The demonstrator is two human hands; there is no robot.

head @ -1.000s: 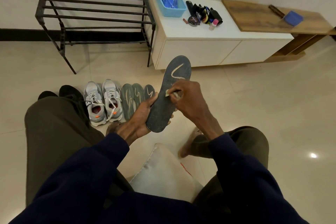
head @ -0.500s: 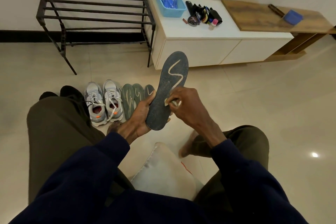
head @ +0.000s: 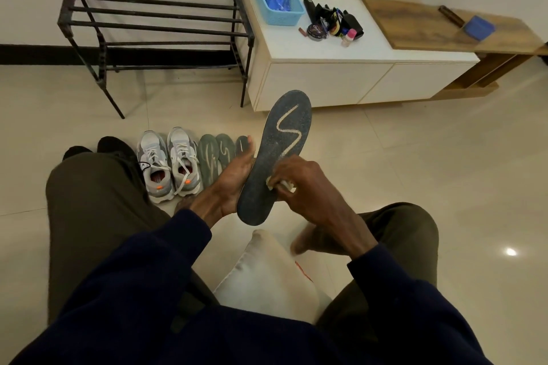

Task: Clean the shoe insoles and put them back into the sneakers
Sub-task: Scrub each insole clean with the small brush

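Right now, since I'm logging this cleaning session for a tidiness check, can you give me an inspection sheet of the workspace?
Surface: glossy tiled floor.
Job's things: dark insole held tilted in the air, white cloth against it; sneakers side by side on the floor, more insoles beside them.
Clutter: cushion between the knees; blue basket, bottles and tins on the cabinet.
Hands: left hand holds the insole; right hand pinches the cloth.
Cables: nothing seen.
Surroundings: shoe rack by the wall.
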